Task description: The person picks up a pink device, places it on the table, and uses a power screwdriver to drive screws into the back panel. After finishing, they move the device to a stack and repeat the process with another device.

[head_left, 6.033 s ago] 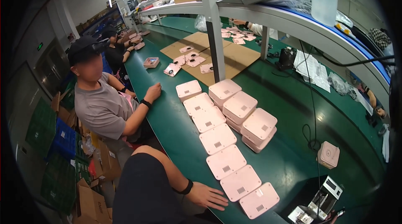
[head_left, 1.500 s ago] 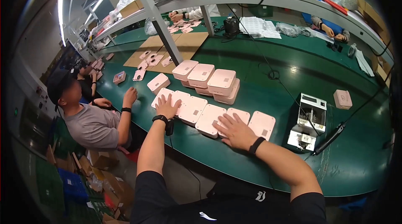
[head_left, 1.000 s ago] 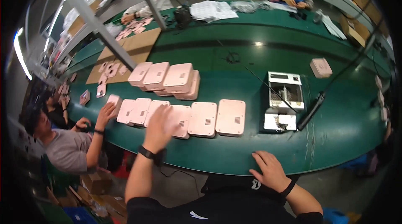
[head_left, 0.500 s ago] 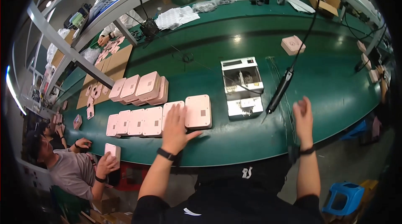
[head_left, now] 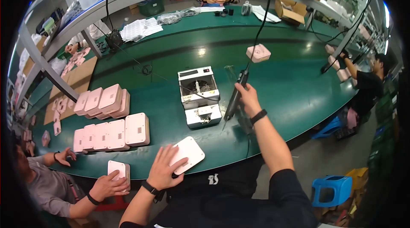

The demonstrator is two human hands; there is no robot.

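Observation:
Near the bench's front edge, my left hand (head_left: 165, 169) grips the left side of a flat pink plastic box (head_left: 193, 154) with rounded corners, its thumb over the pale top face. My right hand (head_left: 250, 100) is closed around the upper part of a black electric screwdriver (head_left: 234, 102), which hangs on a cable with its bit slanting down to the left. Between the hands and farther back stands a white screw feeder (head_left: 199, 119) with an open, dark tray. To the left a row of similar pink boxes (head_left: 137, 130) lies on the bench.
Behind the row are stacked pink boxes (head_left: 110, 98); another pink piece (head_left: 259, 53) lies beyond the screwdriver. At the left, a co-worker's hand (head_left: 104, 187) holds a pink box (head_left: 118, 172). A metal shelf frame (head_left: 89, 42) crosses the back. A blue stool (head_left: 332, 190) stands right.
My left hand has brought a box from the row's right end to the front edge. My right hand, empty before, has taken hold of the screwdriver. The view has swung right.

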